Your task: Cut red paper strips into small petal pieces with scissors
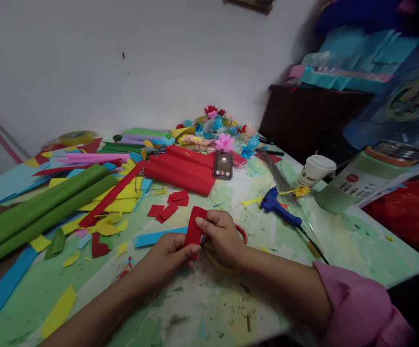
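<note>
A small red strip of crepe paper [194,226] is held upright between both my hands above the table. My left hand [173,250] pinches its lower end, with the thumb across the front. Higher up, my right hand [224,233] grips the strip's right edge between thumb and fingers. A red loop handle [244,233] shows behind my right hand; the rest of that tool is mostly hidden. Just beyond the hands lie several cut red paper pieces [168,212]. A blue paper strip [155,237] runs beneath, partly covered by my left hand.
Rolled green crepe paper [50,207] and yellow scraps [106,227] spread over the left. Folded red paper [182,168], a phone [223,165] and paper flowers [224,141] lie at the back. On the right are a blue glue gun [280,207], a paper cup [316,169] and a green flask [361,180].
</note>
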### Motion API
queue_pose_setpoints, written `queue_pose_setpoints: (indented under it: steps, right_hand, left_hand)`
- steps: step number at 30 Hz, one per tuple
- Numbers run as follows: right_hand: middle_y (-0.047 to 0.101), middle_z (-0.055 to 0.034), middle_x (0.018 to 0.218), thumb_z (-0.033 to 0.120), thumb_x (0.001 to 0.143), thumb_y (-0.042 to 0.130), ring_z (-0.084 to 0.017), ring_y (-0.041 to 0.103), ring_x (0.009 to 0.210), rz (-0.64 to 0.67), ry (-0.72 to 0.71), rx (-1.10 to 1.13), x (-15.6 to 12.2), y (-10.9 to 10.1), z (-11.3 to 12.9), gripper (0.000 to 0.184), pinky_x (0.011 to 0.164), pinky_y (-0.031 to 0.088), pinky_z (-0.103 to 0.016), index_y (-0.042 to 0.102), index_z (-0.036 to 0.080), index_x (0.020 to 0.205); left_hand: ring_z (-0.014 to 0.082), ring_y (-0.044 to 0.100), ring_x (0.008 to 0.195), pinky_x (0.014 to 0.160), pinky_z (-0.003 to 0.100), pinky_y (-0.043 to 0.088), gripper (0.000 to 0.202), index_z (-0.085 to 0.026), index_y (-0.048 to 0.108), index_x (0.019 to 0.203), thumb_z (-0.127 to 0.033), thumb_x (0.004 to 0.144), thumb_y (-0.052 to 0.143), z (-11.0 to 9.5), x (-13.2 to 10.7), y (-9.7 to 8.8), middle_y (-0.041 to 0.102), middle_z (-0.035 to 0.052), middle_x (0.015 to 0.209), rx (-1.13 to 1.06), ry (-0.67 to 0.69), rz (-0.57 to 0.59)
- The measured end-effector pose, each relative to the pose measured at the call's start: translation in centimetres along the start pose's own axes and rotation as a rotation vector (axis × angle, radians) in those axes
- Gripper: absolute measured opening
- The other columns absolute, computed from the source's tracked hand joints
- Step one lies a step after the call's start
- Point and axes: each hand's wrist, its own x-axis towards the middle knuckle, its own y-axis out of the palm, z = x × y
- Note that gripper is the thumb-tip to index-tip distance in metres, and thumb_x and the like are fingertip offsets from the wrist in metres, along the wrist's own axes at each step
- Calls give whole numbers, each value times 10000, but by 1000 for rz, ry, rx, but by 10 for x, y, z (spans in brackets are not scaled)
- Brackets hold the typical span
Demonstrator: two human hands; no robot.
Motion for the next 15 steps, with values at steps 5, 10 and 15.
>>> queue_pose_setpoints:
  steps: [5, 10, 15]
  right_hand:
    - [452, 42, 487, 474, 726, 628, -77, 365, 453, -26, 41, 23, 3, -1, 1, 378, 446, 290, -216, 474, 182, 542]
    - [433, 48, 498, 476, 761, 621, -76, 354, 456, -22, 18, 18, 6, -6, -4, 377, 450, 300, -216, 492, 178, 571]
    - [498, 27, 512, 529, 771, 594, -82, 396, 460, 50, 32, 7, 8, -7, -2, 415, 453, 327, -217, 528, 168, 578]
  left_hand:
    - [98, 421, 488, 493, 216, 307, 392, -160, 550, 611, -518, 765, 595, -1, 1, 3, 517, -25, 516, 1, -25, -122]
    - [91, 392, 463, 461, 215, 279, 405, -168, 519, 581, -519, 776, 572, -3, 0, 2, 491, -30, 504, 11, 10, -140]
    - [85, 377, 458, 461, 211, 275, 409, -168, 511, 575, -513, 791, 559, 0, 1, 1, 469, -40, 495, 39, 19, -120]
